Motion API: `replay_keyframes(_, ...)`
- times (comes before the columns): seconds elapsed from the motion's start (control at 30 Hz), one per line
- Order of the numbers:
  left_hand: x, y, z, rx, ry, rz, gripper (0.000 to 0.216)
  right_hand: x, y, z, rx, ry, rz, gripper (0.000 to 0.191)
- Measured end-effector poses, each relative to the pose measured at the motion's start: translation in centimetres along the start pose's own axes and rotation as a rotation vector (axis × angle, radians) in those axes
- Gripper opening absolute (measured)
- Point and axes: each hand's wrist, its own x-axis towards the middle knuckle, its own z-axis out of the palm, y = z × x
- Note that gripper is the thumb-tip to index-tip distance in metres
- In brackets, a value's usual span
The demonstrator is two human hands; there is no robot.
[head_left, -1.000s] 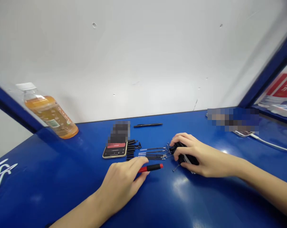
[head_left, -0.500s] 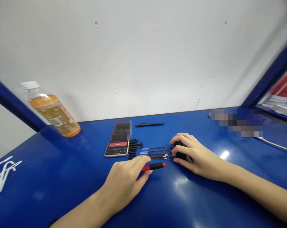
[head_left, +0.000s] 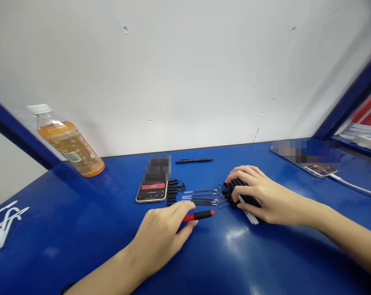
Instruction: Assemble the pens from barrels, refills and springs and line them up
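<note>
My left hand (head_left: 165, 227) pinches a red pen barrel (head_left: 199, 215) with a black grip, its red tip pointing right. My right hand (head_left: 257, 194) curls over a bunch of black pen barrels (head_left: 234, 186), with a few whitish sticks (head_left: 251, 215) poking out under the fingers. Small springs (head_left: 222, 201) lie just left of these barrels. Several thin pen refills (head_left: 200, 200) are laid side by side between the two hands. Short black tube-like pieces (head_left: 172, 191) are lined up left of the refills, with tiny black parts (head_left: 181, 187) by them.
A phone (head_left: 151, 192) lies beside the short black pieces, and a black pen (head_left: 194, 160) lies behind. Another phone (head_left: 320, 168) with a white cable (head_left: 357, 184) is at right. A drink bottle (head_left: 70, 141) stands left; white plastic pieces (head_left: 1, 229) lie at far left.
My right hand has shifted slightly right, uncovering more black barrels, the whitish sticks and the springs. My left hand stays still with the red barrel.
</note>
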Motion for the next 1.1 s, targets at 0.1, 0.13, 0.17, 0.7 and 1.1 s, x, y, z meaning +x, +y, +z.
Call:
replay_keyframes(0.1, 0.0, -0.1, 0.0, -0.012, 0.008, -0.002, 0.018, 0.1, -0.2, 0.1, 0.032, 0.038, 0.001, 0.008)
replay_keyframes(0.13, 0.1, 0.0, 0.0, -0.020, 0.006, -0.003, 0.019, 0.2, -0.5, 0.1, 0.043, 0.057, 0.001, 0.008)
replay_keyframes(0.17, 0.1, 0.1, 0.0, -0.029, -0.001, -0.002, 0.019, 0.2, -0.9, 0.1, 0.057, 0.076, -0.003, 0.011)
replay_keyframes(0.7, 0.3, -0.6, -2.7, -0.124, 0.264, 0.237, 0.019, 0.2, -3.5, 1.3, 0.471, 0.148, 0.268, 0.027)
replay_keyframes(1.1, 3.2, -3.2, -6.0, -0.150, 0.053, -0.282, 0.014, 0.0, -2.3, 1.0, 0.830, 0.460, 0.531, 0.021)
